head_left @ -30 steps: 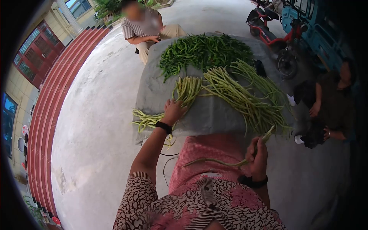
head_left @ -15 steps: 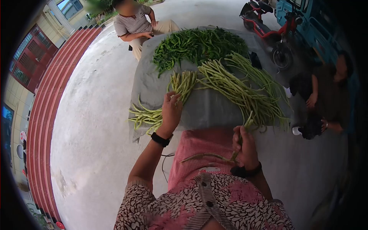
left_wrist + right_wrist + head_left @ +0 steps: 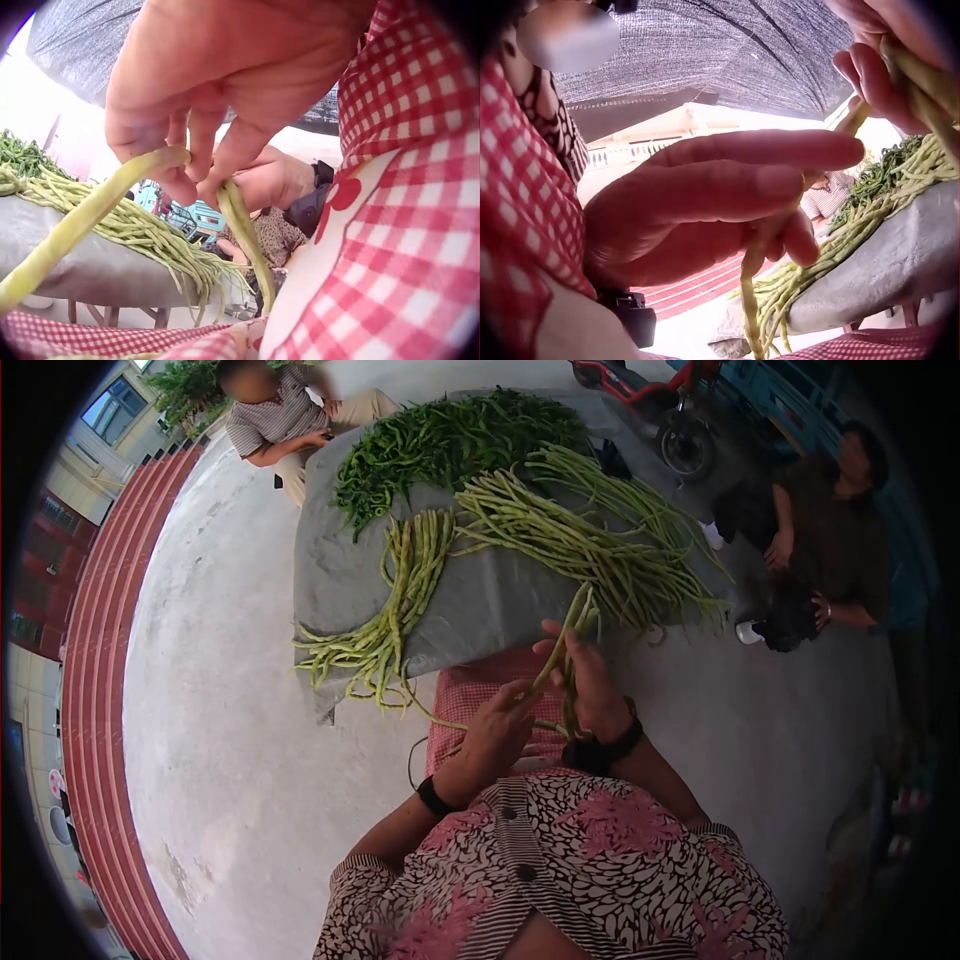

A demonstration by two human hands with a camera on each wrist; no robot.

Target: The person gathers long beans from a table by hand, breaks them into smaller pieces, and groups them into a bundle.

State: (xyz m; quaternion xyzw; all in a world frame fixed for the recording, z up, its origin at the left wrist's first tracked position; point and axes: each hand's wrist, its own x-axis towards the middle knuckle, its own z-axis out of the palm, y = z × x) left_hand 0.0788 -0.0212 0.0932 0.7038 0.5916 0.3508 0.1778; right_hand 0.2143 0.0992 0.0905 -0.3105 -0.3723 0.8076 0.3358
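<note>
Two hands meet over a lap covered by a red checked apron (image 3: 480, 685). My right hand (image 3: 590, 690) grips a few long beans (image 3: 572, 625) that stick up past its fingers. Just left of it, my left hand (image 3: 495, 732) pinches a long bean (image 3: 750, 289) between thumb and fingertips, clearly seen in the right wrist view. Another long bean (image 3: 428, 712) trails from near the left hand towards the table's front edge. Beyond the hands, a small bundle of long beans (image 3: 415, 565) lies on the grey-covered table (image 3: 500, 595), its ends hanging over the front edge.
A larger long bean bundle (image 3: 580, 535) and a thinner, greener one (image 3: 625, 490) lie at right. Behind is a heap of green peppers (image 3: 460, 440). One person (image 3: 275, 425) sits at back left, another (image 3: 840, 530) at right. A red scooter (image 3: 680, 420) stands behind.
My left hand has left the small bundle and moved right and down, beside the right hand. The right hand keeps its beans and has come slightly inward. The view has shifted.
</note>
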